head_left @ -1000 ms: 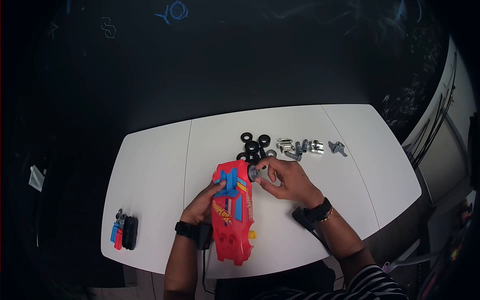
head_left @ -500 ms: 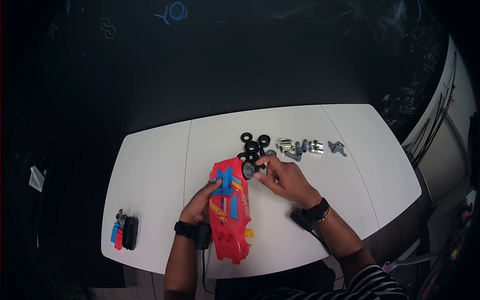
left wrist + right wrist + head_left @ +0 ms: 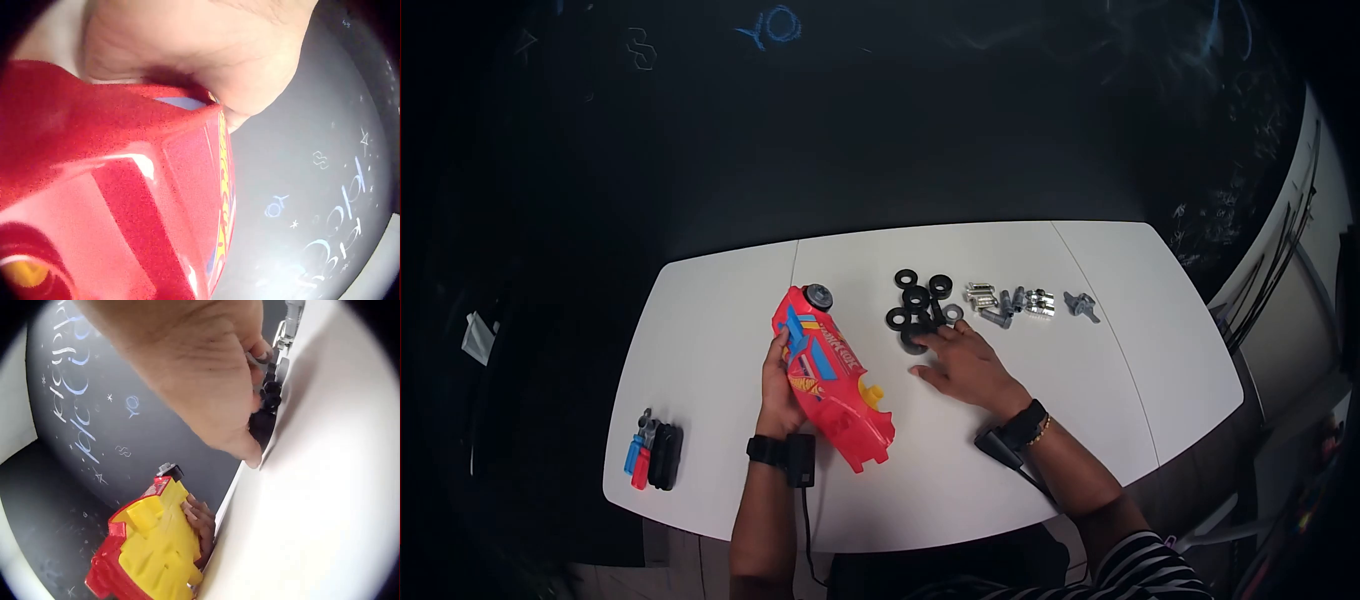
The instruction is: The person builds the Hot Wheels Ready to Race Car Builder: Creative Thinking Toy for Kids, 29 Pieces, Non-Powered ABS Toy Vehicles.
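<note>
My left hand point(image 3: 778, 392) grips a red toy car body point(image 3: 840, 385) with blue parts, tilted over the left middle of the table. A black wheel with a grey hub point(image 3: 818, 297) sits at the car's far end. The right wrist view shows the yellow underside point(image 3: 156, 540) of the car. My right hand point(image 3: 972, 370) reaches over a group of black tyres point(image 3: 915, 298), its fingertips at the nearest ones and its thumb apart. Whether the fingers hold a tyre cannot be told. In the left wrist view, my left hand point(image 3: 194, 50) wraps over the red body point(image 3: 125, 169).
Right of the tyres lie shiny silver pieces point(image 3: 980, 297), grey pieces point(image 3: 997, 318) and a grey bracket point(image 3: 1082, 307). Blue and red-handled tools point(image 3: 640, 466) lie beside a black case point(image 3: 665, 456) at the table's left. A dark chalkboard point(image 3: 900, 130) stands behind.
My left hand has moved the car left and away from me, tilting it. My right hand has let go of the grey-hubbed wheel, which stays on the car, and has moved to the tyres.
</note>
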### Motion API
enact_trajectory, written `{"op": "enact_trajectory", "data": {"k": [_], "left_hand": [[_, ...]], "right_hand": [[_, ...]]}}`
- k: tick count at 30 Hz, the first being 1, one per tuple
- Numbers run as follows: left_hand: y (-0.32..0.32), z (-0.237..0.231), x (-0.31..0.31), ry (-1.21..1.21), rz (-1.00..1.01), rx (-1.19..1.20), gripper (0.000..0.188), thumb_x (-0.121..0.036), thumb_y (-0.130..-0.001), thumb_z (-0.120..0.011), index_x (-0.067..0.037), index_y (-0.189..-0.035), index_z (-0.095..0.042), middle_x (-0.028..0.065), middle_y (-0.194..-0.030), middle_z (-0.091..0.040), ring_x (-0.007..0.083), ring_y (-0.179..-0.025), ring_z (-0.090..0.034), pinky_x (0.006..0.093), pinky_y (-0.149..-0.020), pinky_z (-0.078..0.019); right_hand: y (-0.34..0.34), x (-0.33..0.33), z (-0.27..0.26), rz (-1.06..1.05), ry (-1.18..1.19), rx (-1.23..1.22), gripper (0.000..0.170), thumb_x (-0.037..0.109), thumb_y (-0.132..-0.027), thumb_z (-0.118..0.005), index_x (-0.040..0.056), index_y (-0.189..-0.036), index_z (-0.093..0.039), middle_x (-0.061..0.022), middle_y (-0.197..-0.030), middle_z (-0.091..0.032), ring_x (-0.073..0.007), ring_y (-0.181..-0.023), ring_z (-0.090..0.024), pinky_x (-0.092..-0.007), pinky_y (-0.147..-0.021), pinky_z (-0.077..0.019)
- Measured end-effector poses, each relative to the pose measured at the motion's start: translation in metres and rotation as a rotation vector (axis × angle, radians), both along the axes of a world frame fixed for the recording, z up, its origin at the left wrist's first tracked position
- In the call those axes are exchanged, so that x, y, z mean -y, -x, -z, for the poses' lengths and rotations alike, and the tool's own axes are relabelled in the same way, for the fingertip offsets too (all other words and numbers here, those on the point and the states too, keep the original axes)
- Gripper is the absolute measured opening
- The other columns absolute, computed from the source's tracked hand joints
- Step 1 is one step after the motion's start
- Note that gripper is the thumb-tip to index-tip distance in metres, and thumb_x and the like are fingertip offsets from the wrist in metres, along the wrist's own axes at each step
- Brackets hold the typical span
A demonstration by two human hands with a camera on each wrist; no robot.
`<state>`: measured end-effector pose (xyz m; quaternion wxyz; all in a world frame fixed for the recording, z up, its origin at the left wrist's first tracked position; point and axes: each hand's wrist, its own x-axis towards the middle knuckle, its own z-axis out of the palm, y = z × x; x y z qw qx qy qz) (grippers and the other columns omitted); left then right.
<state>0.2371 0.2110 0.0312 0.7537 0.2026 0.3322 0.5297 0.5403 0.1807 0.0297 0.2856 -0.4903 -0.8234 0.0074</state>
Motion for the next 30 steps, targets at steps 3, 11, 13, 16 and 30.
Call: {"op": "enact_trajectory", "data": {"k": [3, 11, 13, 16, 30], "left_hand": [[-0.001, -0.001, 0.001, -0.011, 0.007, 0.046, 0.054, -0.052, -0.101, -0.059, -0.01, -0.135, -0.058, 0.0114, -0.126, -0.071, 0.0265, -0.115, -0.07, 0.0481, -0.103, -0.056], [-0.008, -0.01, 0.008, -0.007, -0.021, 0.008, 0.056, -0.053, -0.101, -0.057, -0.008, -0.134, -0.058, 0.0103, -0.122, -0.071, 0.0243, -0.111, -0.071, 0.0447, -0.101, -0.0568], [-0.008, -0.01, 0.007, -0.001, -0.026, 0.01, 0.056, -0.053, -0.102, -0.057, -0.008, -0.134, -0.057, 0.0105, -0.122, -0.071, 0.0241, -0.111, -0.071, 0.0445, -0.101, -0.0569], [-0.008, -0.007, 0.005, -0.014, -0.025, 0.025, 0.056, -0.053, -0.102, -0.057, -0.007, -0.134, -0.057, 0.011, -0.122, -0.071, 0.0241, -0.11, -0.071, 0.0443, -0.101, -0.057], [-0.004, 0.003, 0.0, -0.059, 0.021, 0.072, 0.059, -0.058, -0.102, -0.054, -0.008, -0.135, -0.058, 0.011, -0.123, -0.072, 0.0253, -0.112, -0.071, 0.0466, -0.101, -0.0574]], "right_hand": [[0.008, 0.011, -0.029, 0.056, 0.215, 0.031, 0.03, 0.029, -0.085, -0.082, 0.0096, -0.106, -0.075, -0.0126, -0.113, -0.067, -0.035, -0.105, -0.063, -0.0433, -0.105, -0.0473], [0.003, 0.01, -0.032, -0.109, 0.378, -0.5, 0.03, 0.026, -0.081, -0.09, 0.009, -0.1, -0.074, -0.0039, -0.118, -0.068, -0.0183, -0.108, -0.066, -0.035, -0.098, -0.051], [0.007, 0.014, -0.039, -0.208, 0.623, -0.768, 0.035, 0.024, -0.081, -0.091, 0.0086, -0.106, -0.073, -0.0019, -0.118, -0.069, -0.0136, -0.108, -0.066, -0.0316, -0.096, -0.0519], [0.026, 0.022, -0.046, -0.369, 0.673, -0.869, 0.057, 0.02, -0.082, -0.091, 0.0061, -0.13, -0.063, -0.0029, -0.116, -0.071, -0.0102, -0.104, -0.067, -0.0271, -0.089, -0.0549], [0.045, -0.003, -0.024, -0.248, 0.457, -0.738, 0.041, 0.031, -0.089, -0.083, 0.0105, -0.12, -0.067, -0.0018, -0.113, -0.063, -0.0152, -0.097, -0.06, -0.0312, -0.083, -0.0487]]}}
